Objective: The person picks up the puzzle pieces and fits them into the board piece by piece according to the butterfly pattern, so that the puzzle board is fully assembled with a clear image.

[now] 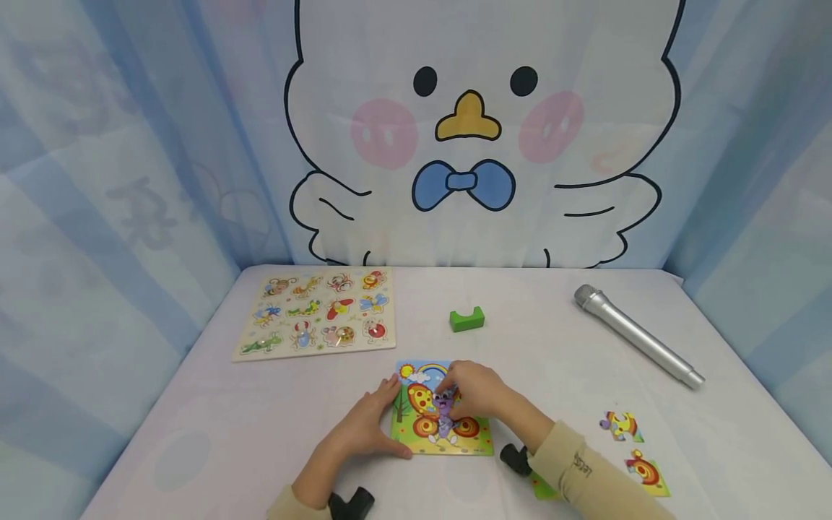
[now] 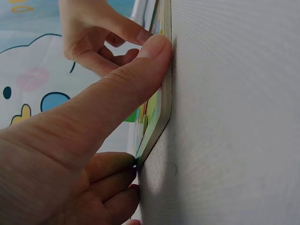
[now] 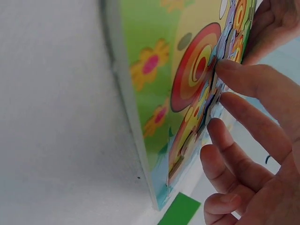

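A small jigsaw board with a butterfly picture lies flat on the table in front. My left hand grips its lower left corner, fingers along the left side and thumb on the front edge. Over the middle of the picture, my right hand pinches a puzzle piece at the butterfly's purple body between thumb and index finger. In the right wrist view, the thumb and fingertips rest close against the picture, and the piece's outline is partly hidden.
Two loose jigsaw pieces, one yellow and purple and one with a red spiral, lie at right. A green piece shows beside the right sleeve. Behind stand an insect puzzle board, a green notched block and a silver microphone.
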`<action>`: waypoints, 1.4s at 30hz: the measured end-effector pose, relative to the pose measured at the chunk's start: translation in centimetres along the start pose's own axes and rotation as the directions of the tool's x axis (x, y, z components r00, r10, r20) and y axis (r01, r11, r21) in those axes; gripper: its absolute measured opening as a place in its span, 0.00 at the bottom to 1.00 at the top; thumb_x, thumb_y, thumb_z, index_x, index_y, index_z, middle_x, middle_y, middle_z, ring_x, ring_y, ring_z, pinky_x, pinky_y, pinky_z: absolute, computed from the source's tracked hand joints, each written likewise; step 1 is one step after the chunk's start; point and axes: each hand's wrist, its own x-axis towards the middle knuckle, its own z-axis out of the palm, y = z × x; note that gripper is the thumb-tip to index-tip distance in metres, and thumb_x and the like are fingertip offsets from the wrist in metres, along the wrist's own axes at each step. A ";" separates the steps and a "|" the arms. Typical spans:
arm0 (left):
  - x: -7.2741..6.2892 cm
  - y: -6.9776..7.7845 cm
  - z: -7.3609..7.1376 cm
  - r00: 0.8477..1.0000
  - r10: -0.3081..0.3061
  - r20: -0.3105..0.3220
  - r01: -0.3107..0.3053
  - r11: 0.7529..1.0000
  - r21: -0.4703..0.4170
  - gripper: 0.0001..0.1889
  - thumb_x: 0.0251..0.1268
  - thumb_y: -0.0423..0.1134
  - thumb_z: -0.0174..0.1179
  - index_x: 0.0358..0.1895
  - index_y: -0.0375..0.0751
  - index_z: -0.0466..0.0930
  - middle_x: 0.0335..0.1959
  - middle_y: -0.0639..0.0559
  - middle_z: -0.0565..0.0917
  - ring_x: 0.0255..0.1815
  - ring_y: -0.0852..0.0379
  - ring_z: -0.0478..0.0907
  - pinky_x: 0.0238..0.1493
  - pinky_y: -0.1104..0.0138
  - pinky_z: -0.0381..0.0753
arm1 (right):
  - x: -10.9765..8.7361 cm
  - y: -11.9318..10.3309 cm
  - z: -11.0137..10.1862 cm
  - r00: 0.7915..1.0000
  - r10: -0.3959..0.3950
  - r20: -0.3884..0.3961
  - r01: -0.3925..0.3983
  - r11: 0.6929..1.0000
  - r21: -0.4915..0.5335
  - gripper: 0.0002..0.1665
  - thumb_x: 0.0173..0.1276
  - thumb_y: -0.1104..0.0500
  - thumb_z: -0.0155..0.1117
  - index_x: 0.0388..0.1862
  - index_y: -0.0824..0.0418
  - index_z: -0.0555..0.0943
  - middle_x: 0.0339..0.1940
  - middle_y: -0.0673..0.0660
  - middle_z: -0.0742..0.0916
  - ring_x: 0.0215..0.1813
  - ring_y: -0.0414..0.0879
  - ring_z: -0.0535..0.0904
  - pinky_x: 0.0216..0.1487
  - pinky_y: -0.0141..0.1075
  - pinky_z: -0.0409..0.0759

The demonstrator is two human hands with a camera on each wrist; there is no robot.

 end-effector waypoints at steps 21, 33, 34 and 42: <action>0.0 -0.2 0.1 1.000 0.004 -0.005 -0.004 1.000 0.013 0.56 0.33 0.51 0.75 0.67 0.29 0.55 0.71 0.39 0.51 0.71 0.41 0.46 0.68 0.46 0.44 | -1.0 0.8 -0.3 0.996 -0.080 -0.028 0.083 0.991 0.103 0.20 0.51 0.57 0.72 0.45 0.59 0.83 0.37 0.49 0.81 0.40 0.44 0.75 0.43 0.39 0.76; 0.0 0.1 0.2 1.000 0.013 -0.019 -0.013 1.000 0.014 0.55 0.33 0.49 0.76 0.67 0.28 0.56 0.71 0.39 0.52 0.71 0.41 0.47 0.69 0.47 0.45 | -4.0 3.5 -1.4 0.985 -0.097 -0.145 0.122 0.978 0.172 0.21 0.51 0.60 0.72 0.46 0.60 0.82 0.38 0.52 0.82 0.35 0.46 0.73 0.32 0.32 0.73; 0.0 0.1 0.2 1.000 0.012 -0.018 -0.012 1.000 0.014 0.55 0.33 0.49 0.76 0.67 0.28 0.56 0.71 0.38 0.52 0.71 0.41 0.47 0.69 0.47 0.45 | -4.3 3.7 -1.5 0.984 -0.094 -0.152 0.122 0.976 0.181 0.21 0.51 0.60 0.72 0.46 0.60 0.82 0.38 0.52 0.82 0.35 0.46 0.73 0.32 0.32 0.73; -0.1 0.1 0.2 1.000 -0.006 -0.022 0.007 1.000 0.014 0.56 0.32 0.49 0.76 0.67 0.29 0.56 0.71 0.38 0.53 0.71 0.41 0.47 0.68 0.46 0.45 | -7.1 5.8 -2.1 0.973 -0.085 -0.215 0.135 0.964 0.230 0.21 0.53 0.60 0.70 0.48 0.62 0.80 0.41 0.53 0.82 0.37 0.48 0.73 0.36 0.39 0.76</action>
